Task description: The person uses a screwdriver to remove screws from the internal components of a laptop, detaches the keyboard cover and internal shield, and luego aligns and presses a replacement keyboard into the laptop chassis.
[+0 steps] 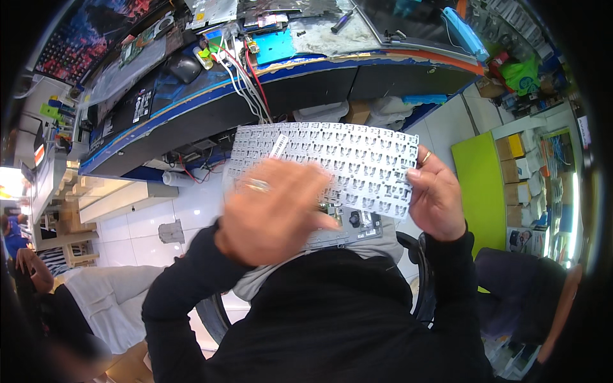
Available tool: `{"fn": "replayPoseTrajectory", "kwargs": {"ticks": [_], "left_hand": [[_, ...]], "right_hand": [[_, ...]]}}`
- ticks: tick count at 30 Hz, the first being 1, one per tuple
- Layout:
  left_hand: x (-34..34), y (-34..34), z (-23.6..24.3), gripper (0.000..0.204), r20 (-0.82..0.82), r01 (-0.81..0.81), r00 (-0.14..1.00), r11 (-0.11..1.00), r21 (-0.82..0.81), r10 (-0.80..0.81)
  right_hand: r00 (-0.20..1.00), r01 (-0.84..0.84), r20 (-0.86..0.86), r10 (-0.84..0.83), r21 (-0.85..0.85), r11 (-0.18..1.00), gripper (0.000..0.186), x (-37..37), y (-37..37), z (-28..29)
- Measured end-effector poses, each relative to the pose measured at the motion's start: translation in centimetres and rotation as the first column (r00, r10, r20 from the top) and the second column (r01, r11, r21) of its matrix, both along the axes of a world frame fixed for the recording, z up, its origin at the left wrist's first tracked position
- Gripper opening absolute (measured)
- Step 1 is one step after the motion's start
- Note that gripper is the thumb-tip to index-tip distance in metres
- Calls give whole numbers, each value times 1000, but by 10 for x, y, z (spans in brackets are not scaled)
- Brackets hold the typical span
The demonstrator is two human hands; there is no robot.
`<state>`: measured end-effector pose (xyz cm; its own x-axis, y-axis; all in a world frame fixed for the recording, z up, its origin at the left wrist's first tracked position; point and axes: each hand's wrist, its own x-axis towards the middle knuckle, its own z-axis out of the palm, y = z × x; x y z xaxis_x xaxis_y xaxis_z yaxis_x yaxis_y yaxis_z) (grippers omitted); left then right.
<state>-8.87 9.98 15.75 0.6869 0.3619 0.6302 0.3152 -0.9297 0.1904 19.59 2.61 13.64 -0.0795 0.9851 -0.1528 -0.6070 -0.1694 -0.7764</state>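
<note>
A thin pale laptop keyboard backing plate (373, 163), with rows of small cut-outs and a white label, is held up tilted before me. Its right edge is pinched between the thumb and fingers of my right hand (437, 195). Over the left part of the plate is my left hand (278, 207), blurred by motion, its thumb stretched apart from the fingers; whether it touches the plate I cannot tell. Beneath, on my lap, lies a dark laptop base (357, 223) with some green circuit board showing, mostly hidden by the plate and my left hand.
Ahead stands a cluttered workbench (319, 83) with a black mouse (184, 67), a purple screwdriver (343, 21), a blue pad (274, 48) and hanging cables (252, 89). A green panel (476, 191) and shelves stand right. Other people sit at both sides.
</note>
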Motion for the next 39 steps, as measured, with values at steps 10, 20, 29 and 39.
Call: {"fn": "replayPoseTrajectory", "kwargs": {"ticks": [10, 20, 29, 39], "left_hand": [[-116, 37, -100, 45, 47, 102, 723, -39, -994, 689], [-123, -11, -129, 38, -15, 107, 793, -163, -981, 609], [-112, -68, -156, 31, -119, 75, 770, -274, -959, 627], [-111, -32, -172, 33, 35, 119, 737, -78, -990, 675]], "right_hand": [[996, -69, -54, 72, 51, 996, 50, 56, 22, -56], [984, -146, 87, 158, -134, 980, 49, 54, 20, -92], [900, -61, 379, 215, -380, 923, 41, 52, -18, -130], [989, 23, 148, 7, -198, 980, 40, 45, 26, -135]]}}
